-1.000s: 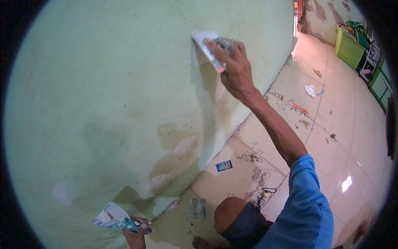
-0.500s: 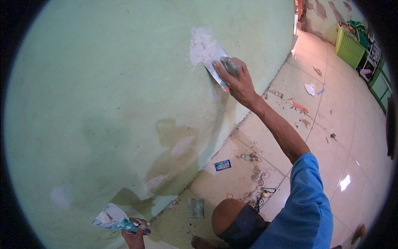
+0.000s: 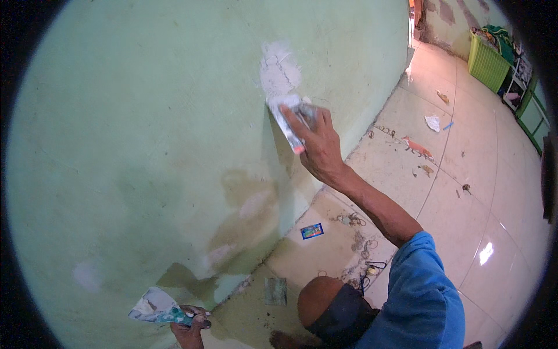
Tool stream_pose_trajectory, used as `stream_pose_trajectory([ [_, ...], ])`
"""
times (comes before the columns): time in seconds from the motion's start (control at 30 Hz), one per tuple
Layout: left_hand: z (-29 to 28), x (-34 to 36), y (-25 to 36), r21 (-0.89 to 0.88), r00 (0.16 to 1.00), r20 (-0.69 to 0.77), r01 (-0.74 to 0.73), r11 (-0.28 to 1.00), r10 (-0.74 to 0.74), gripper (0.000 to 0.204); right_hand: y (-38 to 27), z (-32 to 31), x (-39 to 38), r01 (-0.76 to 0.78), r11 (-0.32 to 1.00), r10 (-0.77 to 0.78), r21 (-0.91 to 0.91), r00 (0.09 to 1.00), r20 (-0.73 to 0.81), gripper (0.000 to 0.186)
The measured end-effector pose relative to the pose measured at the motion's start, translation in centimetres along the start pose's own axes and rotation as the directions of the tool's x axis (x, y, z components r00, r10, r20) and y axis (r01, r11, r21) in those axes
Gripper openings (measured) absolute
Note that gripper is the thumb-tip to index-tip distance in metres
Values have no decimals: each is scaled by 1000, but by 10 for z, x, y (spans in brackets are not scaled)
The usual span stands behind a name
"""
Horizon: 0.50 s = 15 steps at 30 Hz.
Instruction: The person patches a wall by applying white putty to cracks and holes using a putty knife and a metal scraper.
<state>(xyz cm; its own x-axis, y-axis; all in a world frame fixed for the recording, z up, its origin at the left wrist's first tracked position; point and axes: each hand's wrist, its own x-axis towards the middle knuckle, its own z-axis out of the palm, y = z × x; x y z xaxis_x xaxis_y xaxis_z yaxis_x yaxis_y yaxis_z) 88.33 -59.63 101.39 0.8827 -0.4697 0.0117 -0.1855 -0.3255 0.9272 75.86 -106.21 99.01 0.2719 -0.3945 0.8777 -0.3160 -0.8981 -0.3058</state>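
Note:
My right hand (image 3: 318, 139) grips a flat metal trowel (image 3: 285, 125) against the pale green wall (image 3: 145, 116). Its blade is tilted, with white paste along the upper end. Just above it, a rough patch of white filler (image 3: 279, 67) covers part of the wall. Low on the left, my left hand (image 3: 189, 330) is closed round the handle of a wide putty knife (image 3: 156, 305). White filler lies on that knife's blade, and green stains mark it near the handle.
My bent knee (image 3: 317, 299) is beside the wall's foot. On the tiled floor lie a blue packet (image 3: 311, 231), a greenish square pad (image 3: 275, 291), a fox cutout (image 3: 417, 148) and scattered debris. A lime-green basket (image 3: 488, 64) stands at the far right.
My right hand and the trowel have slid down and left along the wall, uncovering more of the filler patch, which looks flatter. My left hand has barely moved.

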Motion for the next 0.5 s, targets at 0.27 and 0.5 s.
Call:
stream_pose_trajectory([
  [0.27, -6, 2, -4, -19, 1000, 22, -2, 1000, 2, 25, 37, -19, 62, -47, 994, 68, 95, 971, -229, 60],
  [0.5, -6, 1, -7, 1, 999, 6, -33, 999, 33, 24, 35, -37, 40, 227, 951, -197, -209, 968, 154, 62],
])
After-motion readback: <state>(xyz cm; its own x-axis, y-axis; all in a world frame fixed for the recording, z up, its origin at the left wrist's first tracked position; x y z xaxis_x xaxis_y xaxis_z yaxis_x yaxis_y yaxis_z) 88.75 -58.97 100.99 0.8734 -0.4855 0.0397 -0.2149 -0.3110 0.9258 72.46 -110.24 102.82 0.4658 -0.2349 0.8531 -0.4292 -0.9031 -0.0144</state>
